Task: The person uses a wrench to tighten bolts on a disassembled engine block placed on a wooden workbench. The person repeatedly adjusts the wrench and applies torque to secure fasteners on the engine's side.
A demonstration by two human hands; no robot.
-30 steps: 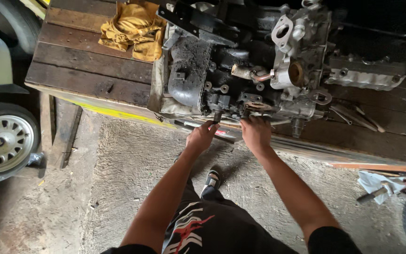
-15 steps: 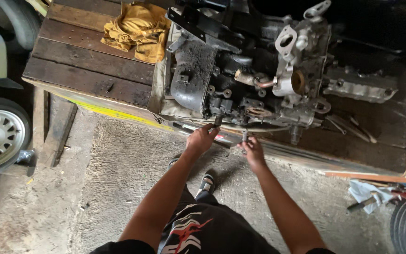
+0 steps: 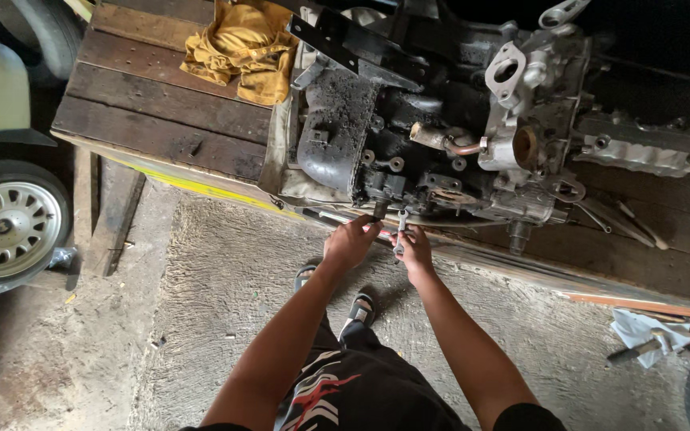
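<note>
Wrench (image 3: 400, 229), small and silver, sits in the middle of the frame, gripped tight in the right hand (image 3: 414, 249) under the dirty engine (image 3: 433, 136). Left hand (image 3: 350, 242) pinches a dark part at the engine's bottom edge. Best to keep the wrench straight and push slowly.

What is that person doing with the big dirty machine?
A person stands at a wooden workbench with a greasy car engine on it. The right hand holds a small wrench at the engine's lower edge. The left hand touches a dark part right beside it. A yellow rag lies on the bench, and a car wheel is nearby.
</note>
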